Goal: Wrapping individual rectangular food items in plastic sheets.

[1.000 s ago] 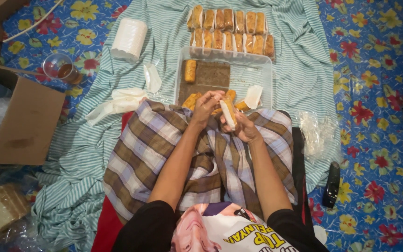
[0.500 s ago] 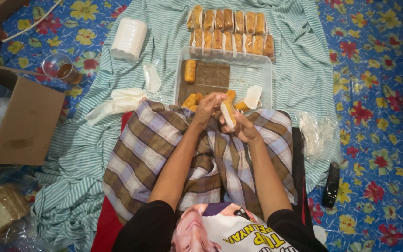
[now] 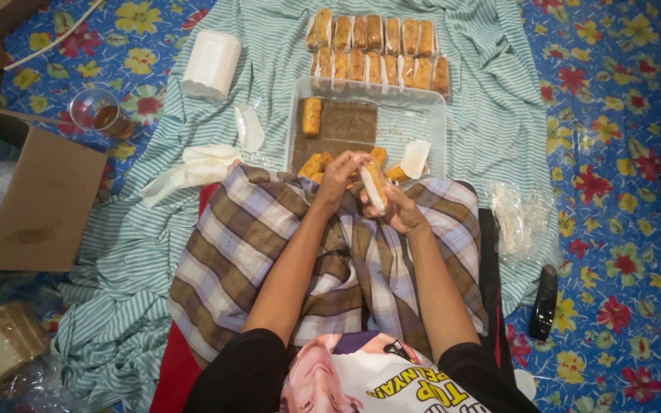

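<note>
Both hands at lap; right hand [image 3: 401, 208] fingers gripping wrapped roll [image 3: 373, 186]; left hand [image 3: 340, 177] fingers closed on its top end; clear tray [image 3: 415, 122] just beyond.

Golden-brown roll [image 3: 374, 186] with a white wrapper, brown-and-lilac plaid cloth [image 3: 269, 229], pale green-and-white striped sheet [image 3: 491, 115], blue mat [image 3: 613, 76] — red and yellow flowers — clear tray [image 3: 422, 122], tan cardboard box [image 3: 40, 206].

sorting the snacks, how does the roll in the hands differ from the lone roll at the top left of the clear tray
The roll in the hands has white wrapping on it; the lone roll is bare. The first is held above the lap by the left hand and right hand; the second lies flat in the clear tray. Both are golden-brown and oblong.
</note>
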